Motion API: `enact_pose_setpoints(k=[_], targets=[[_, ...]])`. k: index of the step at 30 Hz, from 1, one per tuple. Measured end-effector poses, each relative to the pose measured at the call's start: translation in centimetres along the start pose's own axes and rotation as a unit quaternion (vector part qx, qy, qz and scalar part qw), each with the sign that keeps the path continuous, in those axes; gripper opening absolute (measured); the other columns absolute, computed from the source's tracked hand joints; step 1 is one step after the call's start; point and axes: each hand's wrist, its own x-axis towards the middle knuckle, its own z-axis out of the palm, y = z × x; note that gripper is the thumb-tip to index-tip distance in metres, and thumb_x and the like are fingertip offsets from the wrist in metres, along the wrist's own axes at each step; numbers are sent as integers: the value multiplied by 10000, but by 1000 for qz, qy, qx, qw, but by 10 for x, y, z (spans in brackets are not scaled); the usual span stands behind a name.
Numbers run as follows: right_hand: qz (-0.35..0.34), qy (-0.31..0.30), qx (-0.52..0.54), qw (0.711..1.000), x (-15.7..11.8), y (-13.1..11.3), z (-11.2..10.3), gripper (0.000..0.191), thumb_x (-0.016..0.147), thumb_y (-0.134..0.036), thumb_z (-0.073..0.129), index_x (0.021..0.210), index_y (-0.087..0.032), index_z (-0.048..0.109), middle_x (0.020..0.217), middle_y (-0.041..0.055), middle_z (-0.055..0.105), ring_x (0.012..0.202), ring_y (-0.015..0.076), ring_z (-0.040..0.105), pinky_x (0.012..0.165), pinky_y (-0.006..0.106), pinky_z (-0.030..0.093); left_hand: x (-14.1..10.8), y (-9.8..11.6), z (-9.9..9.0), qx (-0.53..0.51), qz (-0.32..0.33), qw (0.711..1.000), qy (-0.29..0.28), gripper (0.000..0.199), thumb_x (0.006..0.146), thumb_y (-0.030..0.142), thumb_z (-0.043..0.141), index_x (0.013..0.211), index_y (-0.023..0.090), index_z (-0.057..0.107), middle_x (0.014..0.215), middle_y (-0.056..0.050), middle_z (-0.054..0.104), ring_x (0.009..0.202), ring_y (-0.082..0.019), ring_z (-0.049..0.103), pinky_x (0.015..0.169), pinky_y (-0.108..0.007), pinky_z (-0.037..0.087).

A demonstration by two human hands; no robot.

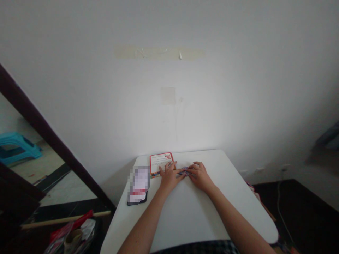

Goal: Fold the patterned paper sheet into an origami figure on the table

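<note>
A small purple-and-dark patterned piece (pixel 186 170), its kind too small to make out, lies at the white table's far half between my fingertips. From the left, my left hand (pixel 170 175) pinches it between thumb and index finger, the other fingers spread. My right hand (pixel 199 175) grips it from the other side with closed fingertips. Just behind my left hand is a red-bordered printed card (pixel 160 162) with a colourful lower edge, partly covered by that hand.
A phone with a blurred-out screen (pixel 139 185) rests on the white table (pixel 193 215) at the left. The table meets a wall (pixel 212 106) marked with old tape. On the floor at left is a bin with rubbish (pixel 76 236); a blue stool (pixel 19 146) shows beyond a dark frame.
</note>
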Motion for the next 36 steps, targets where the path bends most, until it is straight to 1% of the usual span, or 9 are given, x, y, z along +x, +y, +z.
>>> enact_pose_setpoints(k=[4,7,10,13,17,21,28,33,36], targets=[[3,3,-8,1000,3,-3,1,280,879,-269,582,1132,-330,684,1110,39,672,1220,272,446,1113,528,281,1,1,0,-9,9,1000,7,319,793,523,662,1108,476,678,1429,20,499,1338,-307,337,1112,-707,66],[-2,-3,-12,1000,4,-4,-1,271,885,-271,571,1126,-322,684,1116,41,667,1230,275,436,1112,541,272,1,1,0,-17,21,1000,17,277,793,490,679,1069,466,695,1399,32,525,1328,-287,348,1114,-705,68],[-12,-4,-16,1000,4,-5,-1,258,885,-269,574,1108,-330,689,1150,37,655,1240,269,432,1118,555,251,1,1,1,-22,22,999,12,230,794,483,680,1008,416,732,1397,15,527,1331,-293,340,1113,-708,48],[-17,-5,-12,1000,3,-5,2,218,907,-287,550,1053,-329,706,1125,31,670,1226,252,455,1127,573,218,1,-1,2,-27,24,999,11,224,803,485,665,966,360,756,1402,-18,525,1337,-312,331,1104,-716,37],[-14,3,4,1000,3,-4,5,176,897,-331,575,999,-318,718,1074,31,694,1228,254,472,1130,604,182,2,-2,2,-26,13,1000,5,203,814,501,646,940,386,756,1410,5,520,1339,-314,339,1097,-730,39],[-22,13,18,999,3,-3,7,152,882,-321,600,983,-315,714,1057,23,703,1228,241,487,1139,615,145,3,-2,2,-20,6,1000,1,189,829,503,625,932,409,752,1410,25,518,1341,-303,351,1104,-722,35],[-22,11,20,999,4,-1,7,128,868,-303,619,937,-323,725,1029,15,710,1219,236,501,1139,625,125,4,0,1,-12,-2,1000,-12,212,824,492,633,946,370,756,1433,-2,491,1362,-311,324,1110,-709,25],[-5,8,9,1000,6,-5,5,120,875,-297,612,912,-314,724,1007,9,714,1218,240,504,1139,635,98,4,0,0,-19,7,1000,-8,174,830,475,635,937,401,751,1442,15,478,1360,-310,330,1095,-730,39],[14,9,6,1000,8,-6,6,124,885,-295,592,904,-297,714,983,12,719,1201,236,518,1136,644,76,4,-1,-1,-15,5,1000,-6,171,824,467,647,942,398,751,1434,15,482,1354,-301,338,1104,-720,37]])
